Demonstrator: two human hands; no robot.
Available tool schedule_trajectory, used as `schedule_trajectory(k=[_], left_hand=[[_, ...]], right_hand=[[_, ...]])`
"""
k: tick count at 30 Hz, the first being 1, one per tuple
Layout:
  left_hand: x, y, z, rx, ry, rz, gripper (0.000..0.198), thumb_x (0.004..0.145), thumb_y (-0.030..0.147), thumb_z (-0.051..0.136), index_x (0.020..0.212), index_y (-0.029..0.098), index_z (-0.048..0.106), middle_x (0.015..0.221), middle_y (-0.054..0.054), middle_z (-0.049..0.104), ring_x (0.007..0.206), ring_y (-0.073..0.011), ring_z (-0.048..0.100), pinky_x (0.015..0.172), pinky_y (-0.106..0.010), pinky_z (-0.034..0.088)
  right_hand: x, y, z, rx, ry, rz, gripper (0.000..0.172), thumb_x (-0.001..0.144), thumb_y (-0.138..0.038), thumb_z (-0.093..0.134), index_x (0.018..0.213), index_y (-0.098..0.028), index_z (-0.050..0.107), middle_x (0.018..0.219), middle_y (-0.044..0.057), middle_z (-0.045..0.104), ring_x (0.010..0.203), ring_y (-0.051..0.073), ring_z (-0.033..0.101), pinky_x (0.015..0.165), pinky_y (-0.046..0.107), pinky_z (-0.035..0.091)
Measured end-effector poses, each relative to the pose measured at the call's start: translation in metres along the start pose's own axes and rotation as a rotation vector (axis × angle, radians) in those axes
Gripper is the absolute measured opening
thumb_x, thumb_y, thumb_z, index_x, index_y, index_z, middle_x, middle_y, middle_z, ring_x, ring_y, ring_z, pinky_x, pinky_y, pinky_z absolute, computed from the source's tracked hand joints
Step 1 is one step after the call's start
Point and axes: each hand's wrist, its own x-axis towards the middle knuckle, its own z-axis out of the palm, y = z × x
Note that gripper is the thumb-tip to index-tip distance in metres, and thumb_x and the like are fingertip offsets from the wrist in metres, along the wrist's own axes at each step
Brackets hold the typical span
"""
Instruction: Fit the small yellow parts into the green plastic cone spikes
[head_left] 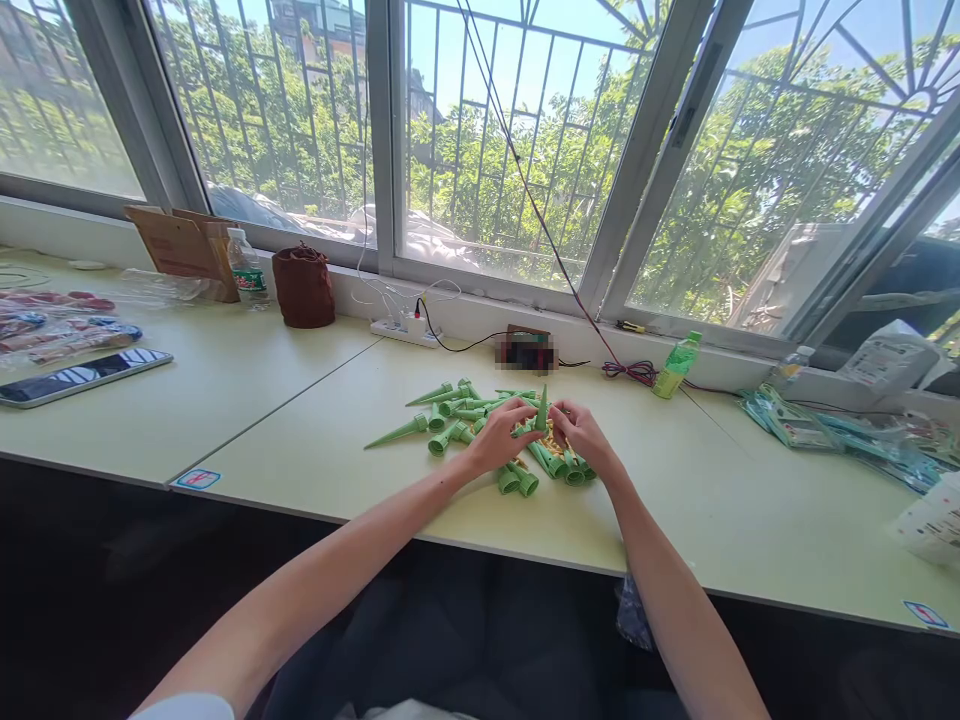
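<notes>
My left hand [504, 436] is closed round a green plastic spike [542, 408], held upright with its tip pointing up. Just to its right, my right hand [582, 432] has thumb and fingers pinched together close to the spike; whatever lies between them is too small to make out. Around and beneath both hands lies a pile of similar hollow green spikes [448, 437], some with their wide round ends toward me. Small yellowish pieces [517, 466] are scattered among them, partly hidden by my hands.
Behind the pile, a power strip [405, 332] and a blurred device [527, 350] with cables line the window sill. A green bottle [676, 366] and plastic packets [832, 430] are on the right. At left are a phone [86, 378], a brown pouch [303, 288] and a clear bottle [247, 270].
</notes>
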Motion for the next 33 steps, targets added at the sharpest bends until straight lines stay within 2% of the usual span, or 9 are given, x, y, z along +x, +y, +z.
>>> schedule_trajectory(k=[13, 17, 21, 25, 29, 33], left_hand=[[0.0003, -0.0061, 0.003, 0.015, 0.035, 0.058, 0.025, 0.082, 0.024, 0.068, 0.107, 0.019, 0.067, 0.091, -0.005, 0.06, 0.081, -0.0152, 0.059, 0.073, -0.028, 0.05], [-0.0001, -0.0044, 0.0039, 0.042, 0.021, 0.03, 0.026, 0.084, 0.024, 0.066, 0.11, 0.021, 0.064, 0.094, -0.006, 0.06, 0.081, -0.0156, 0.059, 0.073, -0.028, 0.05], [0.0009, -0.0013, 0.004, 0.052, 0.032, -0.023, 0.026, 0.085, 0.026, 0.064, 0.11, 0.02, 0.062, 0.094, -0.006, 0.061, 0.079, -0.0151, 0.058, 0.073, -0.028, 0.049], [0.0028, 0.0003, 0.0033, 0.061, 0.07, -0.07, 0.017, 0.091, 0.031, 0.056, 0.095, 0.016, 0.064, 0.086, -0.005, 0.06, 0.076, -0.0147, 0.056, 0.071, -0.027, 0.046], [0.0032, 0.0, 0.0034, 0.102, 0.007, -0.113, 0.044, 0.097, 0.041, 0.042, 0.069, 0.016, 0.066, 0.072, -0.004, 0.061, 0.069, -0.0153, 0.055, 0.07, -0.03, 0.044], [0.0024, 0.0001, 0.005, 0.063, -0.061, -0.149, 0.059, 0.099, 0.046, 0.032, 0.063, 0.018, 0.069, 0.068, -0.004, 0.066, 0.072, -0.0181, 0.059, 0.078, -0.034, 0.046]], right_hand=[[0.0021, 0.0066, -0.0006, -0.064, -0.011, -0.021, 0.035, 0.089, -0.053, 0.048, 0.074, -0.022, 0.046, 0.041, -0.007, 0.046, 0.034, 0.01, 0.034, 0.04, 0.025, 0.026], [0.0036, 0.0089, 0.0001, -0.04, 0.009, -0.02, 0.037, 0.088, -0.055, 0.05, 0.073, -0.022, 0.046, 0.041, -0.006, 0.046, 0.035, 0.01, 0.035, 0.04, 0.024, 0.028], [0.0044, 0.0093, 0.0, -0.002, 0.082, -0.04, 0.038, 0.087, -0.057, 0.052, 0.074, -0.022, 0.047, 0.039, -0.007, 0.043, 0.034, 0.009, 0.032, 0.038, 0.024, 0.025], [0.0036, 0.0057, -0.0006, 0.031, 0.158, -0.057, 0.04, 0.085, -0.059, 0.053, 0.073, -0.022, 0.046, 0.04, -0.008, 0.04, 0.034, 0.009, 0.031, 0.038, 0.024, 0.024], [0.0032, 0.0035, -0.0003, 0.028, 0.161, -0.059, 0.041, 0.084, -0.061, 0.054, 0.074, -0.022, 0.046, 0.041, -0.008, 0.04, 0.035, 0.009, 0.032, 0.038, 0.024, 0.025], [0.0026, 0.003, 0.0011, 0.016, 0.102, -0.061, 0.04, 0.084, -0.061, 0.053, 0.076, -0.022, 0.047, 0.044, -0.007, 0.043, 0.038, 0.01, 0.036, 0.04, 0.024, 0.028]])
